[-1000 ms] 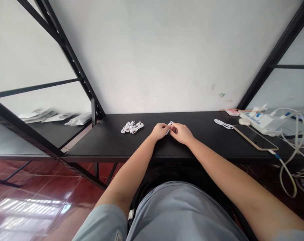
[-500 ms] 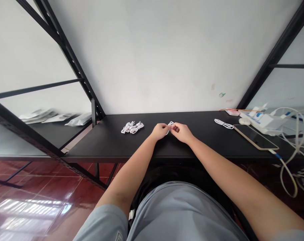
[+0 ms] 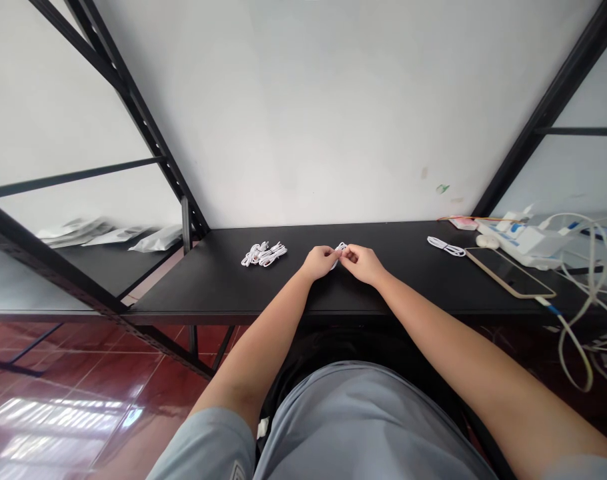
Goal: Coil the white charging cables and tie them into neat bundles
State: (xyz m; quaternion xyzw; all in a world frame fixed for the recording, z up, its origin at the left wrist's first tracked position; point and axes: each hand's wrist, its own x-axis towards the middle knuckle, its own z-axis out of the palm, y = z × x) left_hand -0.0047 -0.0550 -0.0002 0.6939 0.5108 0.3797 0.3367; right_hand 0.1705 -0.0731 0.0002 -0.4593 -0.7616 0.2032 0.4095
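Over the middle of the black tabletop (image 3: 208, 287), my left hand (image 3: 319, 262) and my right hand (image 3: 362, 263) meet at a small coiled white cable (image 3: 342, 246). Both hands pinch it between thumb and fingers, fingertips nearly touching. Most of this bundle is hidden by the fingers; a loop shows above them and a bit below. To the left lies a pile of several white cable bundles (image 3: 264, 255). One more white cable bundle (image 3: 446, 247), tied around its middle, lies to the right of my hands.
At the right sit a phone (image 3: 511, 272) with a charging cord, a white power strip (image 3: 526, 247) with plugs and tangled cords, and a round white object (image 3: 487, 241). Flat plastic packets (image 3: 156, 239) lie on the left shelf. Black metal posts (image 3: 148, 127) flank the table; a wall stands behind.
Almost nothing differs. Both hands stay at the same spot on the cable, and the view has shifted very slightly.
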